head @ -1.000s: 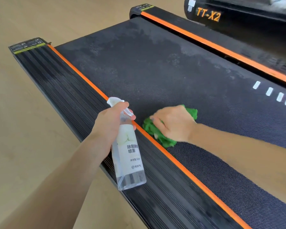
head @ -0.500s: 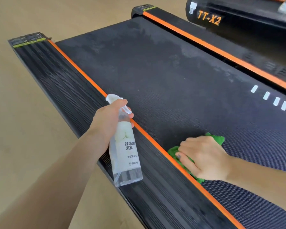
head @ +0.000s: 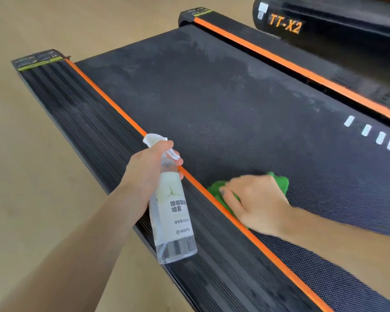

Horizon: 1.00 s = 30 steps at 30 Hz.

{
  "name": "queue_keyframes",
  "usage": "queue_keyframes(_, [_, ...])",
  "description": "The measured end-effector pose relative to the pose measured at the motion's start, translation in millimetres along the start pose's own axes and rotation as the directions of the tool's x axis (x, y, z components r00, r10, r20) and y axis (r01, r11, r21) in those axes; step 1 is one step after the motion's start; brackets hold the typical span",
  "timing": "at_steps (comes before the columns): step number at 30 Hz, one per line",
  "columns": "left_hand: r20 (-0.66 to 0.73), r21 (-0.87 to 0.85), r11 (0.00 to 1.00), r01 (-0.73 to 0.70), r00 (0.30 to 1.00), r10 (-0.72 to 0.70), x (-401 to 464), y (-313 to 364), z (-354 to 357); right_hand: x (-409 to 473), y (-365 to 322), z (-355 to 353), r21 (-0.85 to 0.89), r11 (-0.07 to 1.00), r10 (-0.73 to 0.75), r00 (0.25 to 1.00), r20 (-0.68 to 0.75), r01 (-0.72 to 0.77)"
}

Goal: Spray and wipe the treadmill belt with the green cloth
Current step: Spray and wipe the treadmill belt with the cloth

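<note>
The black treadmill belt (head: 212, 104) fills the middle of the view, with pale damp patches toward its far end. My right hand (head: 257, 201) presses a bunched green cloth (head: 279, 182) onto the belt beside the left orange strip; the hand covers most of the cloth. My left hand (head: 148, 174) holds a clear spray bottle (head: 173, 221) with a white label upright over the ribbed left side rail, its nozzle pointing away from me.
The ribbed black side rail (head: 81, 122) runs along the left with an orange strip (head: 113, 104) at its inner edge. A second orange strip (head: 291, 66) borders the right side. A black housing marked TT-X2 (head: 286, 25) stands at the top right. Beige floor (head: 32, 176) lies left.
My right hand slid the green cloth toward me along the left edge of the belt, then a little back away. The left hand and bottle stayed nearly still.
</note>
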<state>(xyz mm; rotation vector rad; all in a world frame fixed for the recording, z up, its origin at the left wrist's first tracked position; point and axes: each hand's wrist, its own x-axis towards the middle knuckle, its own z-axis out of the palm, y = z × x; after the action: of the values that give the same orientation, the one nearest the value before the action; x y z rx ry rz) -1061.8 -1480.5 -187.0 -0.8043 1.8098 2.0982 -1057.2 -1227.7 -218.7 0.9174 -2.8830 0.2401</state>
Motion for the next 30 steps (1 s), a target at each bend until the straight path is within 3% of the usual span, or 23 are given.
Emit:
queue_keyframes(4, [-0.008, 0.003, 1.0, -0.014, 1.0, 0.014, -0.9, 3.9, 8.3, -5.3, 12.2, 0.1, -0.032, 0.959, -0.282, 0.959, -0.015, 0.281])
queue_keyframes(6, [-0.021, -0.01, 0.999, -0.037, 0.999, 0.037, -0.6, 5.4, 9.7, 36.0, 17.6, 7.9, -0.105, 0.95, -0.301, 0.952, -0.062, 0.294])
queue_keyframes(9, [-0.03, 0.001, 0.999, -0.042, 0.999, 0.042, 1.2, 5.8, 10.4, 115.9, 22.1, 16.9, -0.121, 0.993, -0.01, 0.989, -0.145, -0.008])
queue_keyframes(11, [-0.025, 0.013, 0.999, -0.048, 0.999, 0.048, 1.9, 5.1, 9.1, 160.3, 21.9, 22.1, -0.139, 0.967, 0.197, 0.972, -0.125, -0.214])
queue_keyframes(15, [0.034, -0.04, 0.999, -0.026, 0.999, 0.027, -0.1, 9.0, 6.1, 144.3, 8.6, 17.0, -0.096, 0.939, 0.328, 0.943, -0.052, -0.332])
queue_keyframes(20, [0.026, -0.04, 0.999, -0.01, 1.0, 0.011, 3.1, 3.7, 5.8, -17.5, -4.4, -5.9, 0.0, 1.0, -0.017, 1.0, -0.002, 0.017])
queue_keyframes(22, [0.026, -0.034, 0.999, 0.002, 1.0, -0.001, 5.4, 4.3, 4.5, -31.2, 7.9, -5.1, -0.001, 0.99, -0.143, 0.99, -0.018, 0.143])
queue_keyframes(24, [0.029, -0.027, 0.999, -0.019, 0.999, 0.019, 8.5, 3.1, 4.2, -3.8, 19.9, 0.5, -0.04, 0.985, -0.171, 0.983, -0.069, 0.169])
queue_keyframes(27, [-0.003, -0.018, 1.0, -0.022, 1.0, 0.022, 13.7, 2.1, 6.0, 78.8, 37.6, 12.5, -0.147, 0.986, 0.05, 0.988, -0.149, -0.072])
queue_keyframes(30, [0.012, -0.022, 1.0, -0.004, 1.0, 0.004, 12.2, 1.0, 5.4, 153.5, 45.7, 19.9, -0.153, 0.917, 0.35, 0.927, -0.133, -0.368])
